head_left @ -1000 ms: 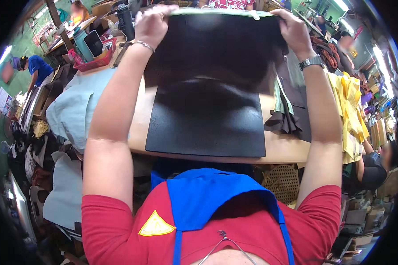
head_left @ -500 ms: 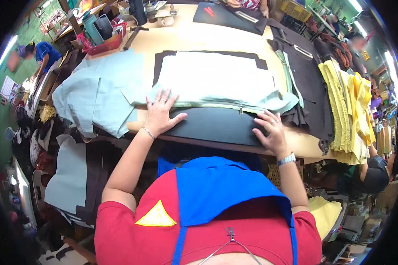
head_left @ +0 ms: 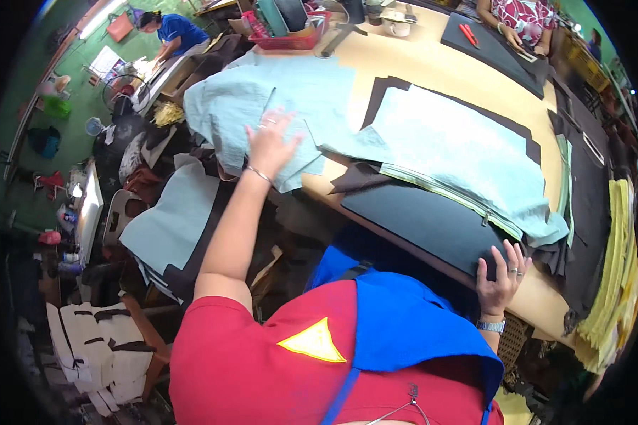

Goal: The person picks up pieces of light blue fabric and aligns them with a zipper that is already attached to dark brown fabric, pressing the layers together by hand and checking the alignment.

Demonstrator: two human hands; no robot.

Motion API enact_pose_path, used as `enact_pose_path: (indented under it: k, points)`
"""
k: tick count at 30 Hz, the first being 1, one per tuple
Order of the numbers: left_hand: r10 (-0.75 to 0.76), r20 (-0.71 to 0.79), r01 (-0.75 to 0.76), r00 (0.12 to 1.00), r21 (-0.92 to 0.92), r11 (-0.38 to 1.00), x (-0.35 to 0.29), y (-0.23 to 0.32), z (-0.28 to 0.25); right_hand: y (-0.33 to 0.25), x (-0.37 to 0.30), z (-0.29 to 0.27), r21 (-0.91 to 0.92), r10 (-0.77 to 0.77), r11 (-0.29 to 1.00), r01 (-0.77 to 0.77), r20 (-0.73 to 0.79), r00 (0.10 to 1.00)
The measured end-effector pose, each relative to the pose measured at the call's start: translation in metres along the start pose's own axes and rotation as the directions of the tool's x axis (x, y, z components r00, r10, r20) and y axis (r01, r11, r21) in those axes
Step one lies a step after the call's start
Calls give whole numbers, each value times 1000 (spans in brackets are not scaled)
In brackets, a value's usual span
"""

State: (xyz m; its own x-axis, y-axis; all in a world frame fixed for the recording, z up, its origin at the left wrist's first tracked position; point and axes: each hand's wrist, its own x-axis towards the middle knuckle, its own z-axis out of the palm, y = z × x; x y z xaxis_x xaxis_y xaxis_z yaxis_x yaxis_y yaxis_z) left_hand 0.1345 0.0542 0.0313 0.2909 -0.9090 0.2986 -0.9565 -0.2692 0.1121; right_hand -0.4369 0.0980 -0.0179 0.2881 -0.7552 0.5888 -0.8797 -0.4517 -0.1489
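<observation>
My left hand (head_left: 273, 144) is over the pale blue-green cloth pieces (head_left: 223, 106) at the left of the table, its spread fingers slightly blurred. Whether it touches them I cannot tell. My right hand (head_left: 502, 278) rests with fingers apart at the right end of a black board (head_left: 415, 221) along the table's near edge. Behind the board lies a pale blue fabric panel (head_left: 454, 142) with a zipper (head_left: 439, 189) along its near side; a metal zipper pull shows near the right end. Dark fabric (head_left: 381, 95) sticks out from under the panel.
A red basket (head_left: 290, 41) and a hammer (head_left: 337, 39) sit at the back left. Across the table (head_left: 397, 60), another person's hands are at a black board (head_left: 475, 53) with red scissors (head_left: 468, 34). Dark fabric (head_left: 588, 191) and stacked yellow pieces (head_left: 613, 269) lie at right.
My left hand has left the zippered panel and moved left to the loose pale cloth. My right hand stays by the board's right end. The view has turned left.
</observation>
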Motion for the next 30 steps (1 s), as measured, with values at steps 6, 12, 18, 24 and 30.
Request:
enact_pose_path:
  k: [6,12,18,24,30]
  points:
    - [-295,-75,302,953,352,886,30,-92,-11,0,2,5,5,-25,1000,25,-20,999]
    - [-378,15,367,926,202,908,58,-116,-1,-3,6,9,22,-16,1000,17,-46,999]
    - [-188,-38,190,981,346,919,63,-94,21,0,0,4,7,-3,1000,4,-25,1000]
    - [-219,-127,247,967,287,926,80,-106,37,2,0,6,9,-8,1000,8,-35,999]
    - [-69,-389,-68,919,-327,943,89,10,4,-1,2,6,21,-8,1000,8,-7,1000]
